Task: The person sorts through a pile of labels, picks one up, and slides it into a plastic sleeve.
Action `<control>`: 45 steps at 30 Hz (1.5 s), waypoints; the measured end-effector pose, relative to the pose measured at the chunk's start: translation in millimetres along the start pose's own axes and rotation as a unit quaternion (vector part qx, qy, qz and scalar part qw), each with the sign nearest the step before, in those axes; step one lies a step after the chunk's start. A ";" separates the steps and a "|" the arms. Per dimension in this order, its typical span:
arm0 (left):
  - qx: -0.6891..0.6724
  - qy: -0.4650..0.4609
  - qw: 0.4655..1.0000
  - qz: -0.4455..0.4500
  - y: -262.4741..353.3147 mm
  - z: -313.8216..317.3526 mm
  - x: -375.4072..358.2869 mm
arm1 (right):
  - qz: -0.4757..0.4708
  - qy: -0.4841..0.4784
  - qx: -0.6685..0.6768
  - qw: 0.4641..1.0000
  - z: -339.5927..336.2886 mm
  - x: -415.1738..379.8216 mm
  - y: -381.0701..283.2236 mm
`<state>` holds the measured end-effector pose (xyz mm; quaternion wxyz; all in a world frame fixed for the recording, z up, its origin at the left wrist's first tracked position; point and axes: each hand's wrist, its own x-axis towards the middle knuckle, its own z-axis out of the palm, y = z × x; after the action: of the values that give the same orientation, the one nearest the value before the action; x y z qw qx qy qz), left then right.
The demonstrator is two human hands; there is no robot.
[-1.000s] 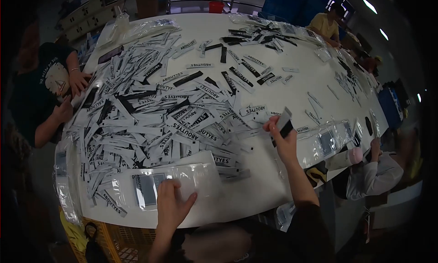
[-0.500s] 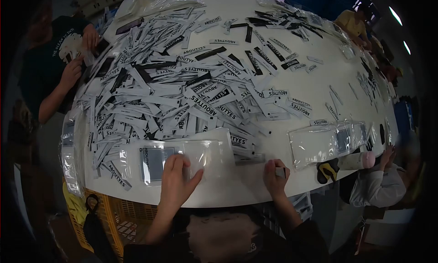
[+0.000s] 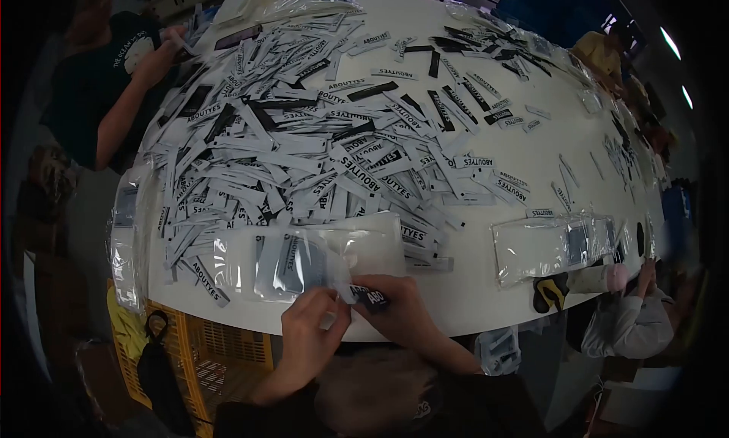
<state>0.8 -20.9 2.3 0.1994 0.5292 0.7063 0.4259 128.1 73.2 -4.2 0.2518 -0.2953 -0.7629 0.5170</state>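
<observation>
A clear plastic bag [image 3: 241, 267] with a grey printed panel lies flat at the table's front edge. Its right end is lifted, and my left hand [image 3: 307, 335] pinches the film there between thumb and fingers. Right beside those fingertips, my right hand [image 3: 402, 310] grips a small black label packet [image 3: 373, 298] with white lettering. The packet's near end overlaps the bag's edge in this view. Behind both hands, a further sheet of clear film [image 3: 380, 237] lies under the bag. A large heap of white and black label packets [image 3: 304, 145] spreads beyond it.
More plastic bags lie at the right [image 3: 524, 248] and left edge [image 3: 125, 233]. Black-and-yellow scissors [image 3: 548, 292] rest near the front right edge. A yellow crate [image 3: 228, 343] stands below the table. Other people sit at the left [image 3: 114, 96] and right [image 3: 634, 316].
My right hand has come leftward with the packet to meet the left hand. My left hand has slid from lying on the bag to pinching its right end, which is now raised.
</observation>
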 end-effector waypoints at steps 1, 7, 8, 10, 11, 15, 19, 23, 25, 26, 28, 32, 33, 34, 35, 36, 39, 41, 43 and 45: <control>-0.070 -0.009 0.997 -0.027 -5.9 3.7 0.0 | -0.004 -0.002 0.003 1.000 -0.3 -0.7 6.0; -0.143 0.011 0.990 0.002 -11.4 24.4 -1.2 | 0.134 -0.048 0.153 0.978 -0.8 -9.5 22.1; -0.125 0.011 0.992 0.033 -15.1 29.1 -0.5 | 0.128 -0.062 0.117 0.983 -3.7 -10.3 20.1; -0.104 0.013 0.992 0.064 -17.4 29.9 -0.8 | 0.120 -0.078 0.082 0.986 -0.4 -10.8 17.9; -0.061 0.004 0.996 0.069 -17.8 28.9 -1.4 | 0.077 -0.019 0.014 0.997 7.1 -11.5 16.7; 0.015 0.013 0.997 0.070 -4.1 14.8 -13.0 | -0.005 0.124 -0.078 0.989 6.2 -10.1 23.8; 0.075 0.077 0.989 0.099 24.2 -15.7 -12.6 | 0.068 -0.048 0.061 0.995 -24.3 -13.7 -5.7; 0.079 -0.047 0.930 0.357 32.5 -25.3 -8.0 | 0.078 -0.151 0.274 0.946 -33.4 -31.4 -11.3; -0.081 -0.107 0.944 0.301 22.6 -13.4 1.6 | 0.091 -0.158 0.269 0.946 -38.8 -37.3 -11.0; -0.086 -0.112 0.943 0.302 16.3 -2.2 2.1 | 0.159 -0.098 0.296 0.937 -38.0 -39.0 -8.9; -0.089 -0.103 0.971 0.196 3.4 23.4 0.9 | 0.230 -0.030 0.322 0.918 -35.7 -39.7 1.0; -0.065 -0.074 0.984 0.150 -1.6 36.1 3.3 | -0.088 0.131 0.459 0.874 -39.7 -23.7 3.6; -0.068 -0.075 0.984 0.149 -0.1 37.7 2.4 | -0.112 0.133 0.487 0.856 -32.8 -20.1 -0.5; -0.079 -0.075 0.984 0.142 1.7 38.5 2.6 | -0.139 0.134 0.514 0.836 -29.5 -17.3 -2.5; -0.088 -0.074 0.984 0.134 3.3 38.3 3.3 | -0.140 0.133 0.514 0.836 -30.2 -16.1 -2.7; -0.087 -0.073 0.984 0.135 3.4 35.5 3.6 | -0.124 0.070 0.317 0.938 -30.0 -15.1 -3.0; 0.016 -0.034 0.982 0.185 2.5 27.3 6.9 | -0.071 -0.021 0.100 0.992 -25.2 -18.1 3.1; -0.084 0.009 0.984 0.160 3.4 26.0 10.7 | -0.018 -0.023 0.278 0.960 -24.6 -23.4 6.8; -0.139 -0.018 0.989 0.056 4.4 13.5 14.5 | -0.008 -0.027 0.305 0.952 -28.9 -24.4 14.2; -0.107 -0.120 0.987 -0.013 -10.1 -1.7 19.1 | 0.001 -0.030 0.331 0.943 -29.9 -23.4 10.8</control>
<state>-13.1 -4.8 -1.8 0.3440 0.5431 0.6343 0.4294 167.1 78.9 -6.1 0.3123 -0.1804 -0.5556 0.7491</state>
